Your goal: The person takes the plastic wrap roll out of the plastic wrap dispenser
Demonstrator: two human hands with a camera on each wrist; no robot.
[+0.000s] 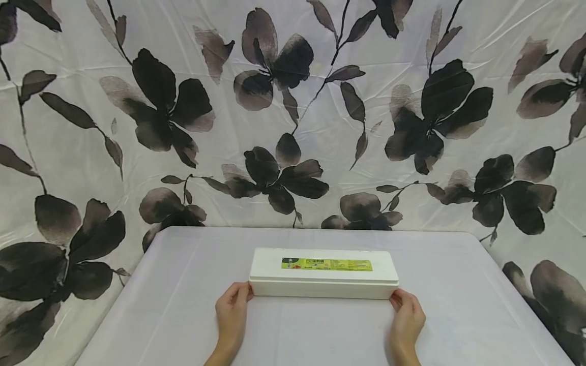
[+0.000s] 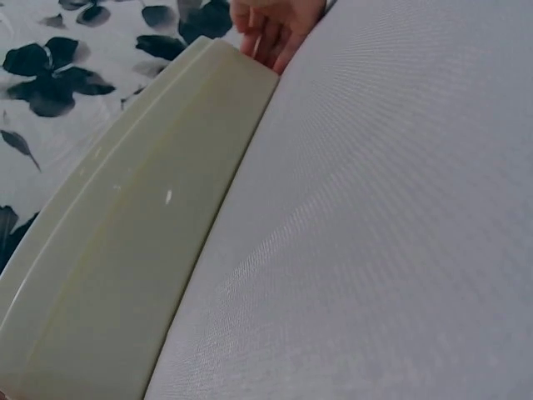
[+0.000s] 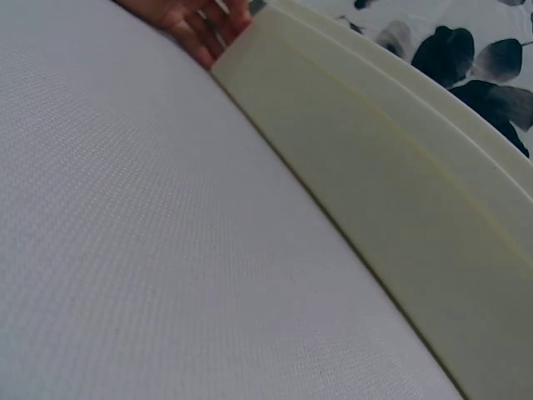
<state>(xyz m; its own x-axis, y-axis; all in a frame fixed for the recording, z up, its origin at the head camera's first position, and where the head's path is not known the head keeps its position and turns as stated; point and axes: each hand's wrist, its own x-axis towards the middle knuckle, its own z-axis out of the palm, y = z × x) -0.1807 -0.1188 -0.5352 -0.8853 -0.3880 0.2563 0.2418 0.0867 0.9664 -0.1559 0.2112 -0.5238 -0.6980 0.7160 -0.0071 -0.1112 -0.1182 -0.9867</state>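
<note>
A long white lidded box (image 1: pixel 324 274) with a green label (image 1: pixel 326 264) lies crosswise on the table. My left hand (image 1: pixel 235 300) rests on the table, its fingertips touching the box's near left corner. My right hand (image 1: pixel 404 309) does the same at the near right corner. Neither hand wraps round the box. The left wrist view looks along the box's front wall (image 2: pixel 141 250) to the right hand (image 2: pixel 279 25) at the far end. The right wrist view looks along the box (image 3: pixel 391 192) to the left hand (image 3: pixel 191 21).
The table (image 1: pixel 320 335) wears a plain white cloth, and nothing else stands on it. Behind and to both sides hangs a white backdrop cloth (image 1: pixel 293 101) printed with dark flowers. The table's side edges slope away near the hands.
</note>
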